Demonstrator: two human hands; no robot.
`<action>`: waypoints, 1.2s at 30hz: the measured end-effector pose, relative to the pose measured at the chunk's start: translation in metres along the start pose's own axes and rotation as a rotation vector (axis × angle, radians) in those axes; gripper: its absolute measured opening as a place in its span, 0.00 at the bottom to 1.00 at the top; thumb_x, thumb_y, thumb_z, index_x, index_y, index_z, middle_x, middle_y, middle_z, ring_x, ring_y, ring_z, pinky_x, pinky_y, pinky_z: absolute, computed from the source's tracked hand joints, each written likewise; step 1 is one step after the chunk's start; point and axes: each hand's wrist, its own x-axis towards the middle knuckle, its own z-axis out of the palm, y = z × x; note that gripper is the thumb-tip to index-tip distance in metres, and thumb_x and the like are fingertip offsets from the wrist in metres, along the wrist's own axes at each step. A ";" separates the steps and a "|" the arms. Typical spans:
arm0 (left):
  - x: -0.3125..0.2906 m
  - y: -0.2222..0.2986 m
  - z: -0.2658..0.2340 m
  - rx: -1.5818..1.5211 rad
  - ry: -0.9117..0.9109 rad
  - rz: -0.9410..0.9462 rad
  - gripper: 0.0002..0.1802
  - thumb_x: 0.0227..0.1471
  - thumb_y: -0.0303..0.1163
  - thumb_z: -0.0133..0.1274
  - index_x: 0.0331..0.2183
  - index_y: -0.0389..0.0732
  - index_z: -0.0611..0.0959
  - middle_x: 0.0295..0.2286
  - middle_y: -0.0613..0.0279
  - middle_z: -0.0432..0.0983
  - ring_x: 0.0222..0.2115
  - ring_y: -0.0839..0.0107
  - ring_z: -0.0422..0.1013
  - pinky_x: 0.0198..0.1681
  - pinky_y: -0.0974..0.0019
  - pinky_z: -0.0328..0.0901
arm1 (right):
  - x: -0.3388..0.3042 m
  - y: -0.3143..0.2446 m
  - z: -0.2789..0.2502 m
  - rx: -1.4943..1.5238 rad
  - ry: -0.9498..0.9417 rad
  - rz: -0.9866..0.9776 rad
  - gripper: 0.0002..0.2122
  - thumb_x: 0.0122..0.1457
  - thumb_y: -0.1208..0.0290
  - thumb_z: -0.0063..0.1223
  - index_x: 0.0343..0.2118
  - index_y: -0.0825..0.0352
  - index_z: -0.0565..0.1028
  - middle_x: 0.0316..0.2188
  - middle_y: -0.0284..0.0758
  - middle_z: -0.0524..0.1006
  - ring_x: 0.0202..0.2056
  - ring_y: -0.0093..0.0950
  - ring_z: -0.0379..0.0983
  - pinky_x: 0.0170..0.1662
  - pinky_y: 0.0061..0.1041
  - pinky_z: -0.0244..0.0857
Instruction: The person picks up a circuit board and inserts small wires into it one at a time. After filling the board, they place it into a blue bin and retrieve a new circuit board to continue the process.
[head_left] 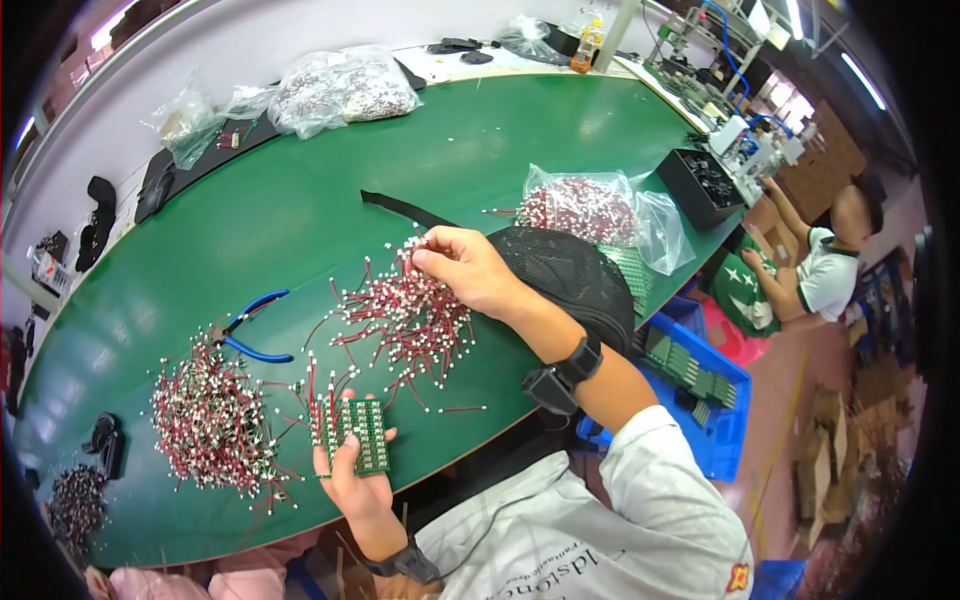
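Note:
My left hand (358, 488) grips a green circuit board panel (362, 436) near the table's front edge, thumb across its face. Several red wires with white connectors stand up along the panel's left side. My right hand (468, 268) is over the far edge of a loose pile of red connector wires (415, 325), thumb and fingertips pinched on a connector wire; its exact end is partly hidden by the fingers. Left of the panel lies a second heap of connector wires (212, 420), with blue-handled pliers (258, 328) beside it.
A black mesh bag (570, 275) lies right of the wire pile, with a plastic bag of wires (585, 208) behind it. A black box (700, 188) stands at the table's right edge. Below it, a blue crate (725, 440) holds green boards. A co-worker (835, 250) sits at the right.

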 end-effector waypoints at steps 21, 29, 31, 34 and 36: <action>0.021 -0.004 0.017 -0.002 -0.013 -0.120 0.28 0.48 0.24 0.46 0.53 0.28 0.66 0.52 0.42 0.66 0.47 0.52 0.71 0.40 0.49 0.75 | -0.007 0.008 0.024 0.494 -0.128 0.159 0.05 0.59 0.74 0.51 0.35 0.70 0.74 0.27 0.30 0.75 0.25 0.16 0.68 0.29 0.16 0.65; 0.030 -0.010 0.026 -0.036 -0.013 -0.105 0.29 0.48 0.24 0.46 0.54 0.29 0.64 0.52 0.41 0.66 0.47 0.52 0.71 0.41 0.48 0.74 | -0.016 0.000 0.038 0.342 -0.145 0.109 0.07 0.57 0.75 0.55 0.37 0.70 0.75 0.28 0.26 0.72 0.26 0.12 0.65 0.29 0.14 0.61; 0.032 -0.013 0.032 -0.067 -0.034 -0.103 0.30 0.48 0.24 0.46 0.54 0.29 0.64 0.52 0.42 0.66 0.47 0.53 0.71 0.41 0.48 0.74 | -0.020 -0.002 0.037 0.265 -0.185 0.104 0.06 0.57 0.75 0.56 0.36 0.70 0.75 0.28 0.25 0.73 0.26 0.10 0.65 0.29 0.13 0.61; 0.034 -0.013 0.044 -0.069 -0.036 -0.085 0.30 0.47 0.22 0.45 0.55 0.29 0.64 0.51 0.43 0.67 0.47 0.54 0.71 0.44 0.49 0.73 | -0.027 -0.009 0.039 0.218 -0.202 0.102 0.05 0.57 0.76 0.55 0.34 0.70 0.76 0.26 0.23 0.72 0.25 0.09 0.63 0.27 0.11 0.57; 0.036 -0.012 0.046 -0.076 -0.063 -0.068 0.32 0.44 0.19 0.43 0.55 0.28 0.64 0.50 0.45 0.68 0.48 0.55 0.70 0.48 0.51 0.71 | -0.031 -0.014 0.045 0.122 -0.167 -0.037 0.04 0.58 0.76 0.54 0.33 0.71 0.75 0.21 0.23 0.70 0.19 0.10 0.61 0.21 0.13 0.53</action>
